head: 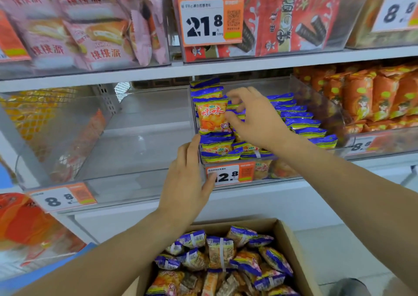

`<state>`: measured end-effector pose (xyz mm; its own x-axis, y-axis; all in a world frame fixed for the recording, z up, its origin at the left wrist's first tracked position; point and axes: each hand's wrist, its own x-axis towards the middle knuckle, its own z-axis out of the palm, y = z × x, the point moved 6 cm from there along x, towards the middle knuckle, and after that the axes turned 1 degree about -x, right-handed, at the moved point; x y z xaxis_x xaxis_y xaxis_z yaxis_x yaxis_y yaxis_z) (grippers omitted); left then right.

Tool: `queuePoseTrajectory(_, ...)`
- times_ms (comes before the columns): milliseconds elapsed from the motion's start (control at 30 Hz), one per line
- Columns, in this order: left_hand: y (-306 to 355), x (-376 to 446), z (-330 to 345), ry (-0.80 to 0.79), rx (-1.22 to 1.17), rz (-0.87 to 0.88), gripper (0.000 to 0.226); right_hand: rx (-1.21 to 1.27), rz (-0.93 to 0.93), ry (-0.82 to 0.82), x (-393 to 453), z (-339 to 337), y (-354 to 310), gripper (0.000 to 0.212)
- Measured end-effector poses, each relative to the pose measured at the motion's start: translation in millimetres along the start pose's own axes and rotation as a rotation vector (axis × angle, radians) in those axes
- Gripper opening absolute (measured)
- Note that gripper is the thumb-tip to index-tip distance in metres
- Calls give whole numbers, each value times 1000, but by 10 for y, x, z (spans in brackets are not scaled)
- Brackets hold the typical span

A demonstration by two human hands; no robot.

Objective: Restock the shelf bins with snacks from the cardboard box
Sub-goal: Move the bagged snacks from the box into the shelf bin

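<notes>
White shelf (226, 68) carries clear bins (135, 182) of snacks (211, 117).

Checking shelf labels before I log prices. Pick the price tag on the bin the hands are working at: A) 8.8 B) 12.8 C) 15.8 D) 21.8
B: the orange-and-white price tag on the clear bin of blue-and-yellow snack packs reads 12.8, with the left hand on it.

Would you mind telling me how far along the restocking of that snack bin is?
Partly done: rows of blue-and-yellow packets already stand in the clear bin. In hand: the right hand is at an upright packet while the left hand rests on the bin's front. Left: the cardboard box still holds many packets.
</notes>
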<state>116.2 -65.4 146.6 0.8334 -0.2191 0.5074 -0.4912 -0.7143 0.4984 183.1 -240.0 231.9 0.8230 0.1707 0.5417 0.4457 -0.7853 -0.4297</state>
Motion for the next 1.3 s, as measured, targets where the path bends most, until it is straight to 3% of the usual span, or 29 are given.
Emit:
queuePoseTrajectory(100,55,-3,-102,116,69,42,71,126,-43,81,-330,-188,-156,14)
queuePoseTrajectory(167,190,-26,-196,207,108,186,60,186,-73,-8,-685,-152,-207,9)
queuePoseTrajectory(200,254,-51,-200,181,54,253,54,198,-96,-97,-891,-90,-216,9)
queuePoseTrajectory(300,392,-150,-34,-114,-83,268,40,208,-32,-443,-1517,247,2,5)
queuePoseTrajectory(400,325,-382,462,-594,16,150,19,96,193,-825,-2106,665,504,13)
queuePoseTrajectory(467,229,-643,789,-905,156,142,18,-7,271,-1095,-2492,914,788,25)
queuePoseTrajectory(533,102,-880,1016,-1089,270,132,21,-150,311,-1202,-2780,1035,974,25)
queuePoseTrajectory(667,-167,-1202,1357,-1185,289,-21,31,-243,390,-1111,-3115,1175,1136,76)
queuePoseTrajectory(800,-380,-1248,1643,-988,372,-31,56,-182,489,-1037,-3274,1444,1188,104)
queuePoseTrajectory(900,-574,-1334,1775,-878,189,-227,68,-220,530,-959,-3288,1561,1267,113)
queuePoseTrajectory(1000,-775,-1584,1898,-856,181,-314,74,-275,510,-961,-3296,1597,1302,97)
queuePoseTrajectory(1067,-867,-1721,1926,-855,232,-325,65,-283,498,-992,-3327,1628,1283,87)
queuePoseTrajectory(1133,-922,-1869,1950,-909,259,-329,52,-238,538,-999,-3360,1646,1261,85)
queuePoseTrajectory(1300,-899,-2165,1919,-963,61,-428,54,-102,641,-1010,-3371,1645,1211,87)
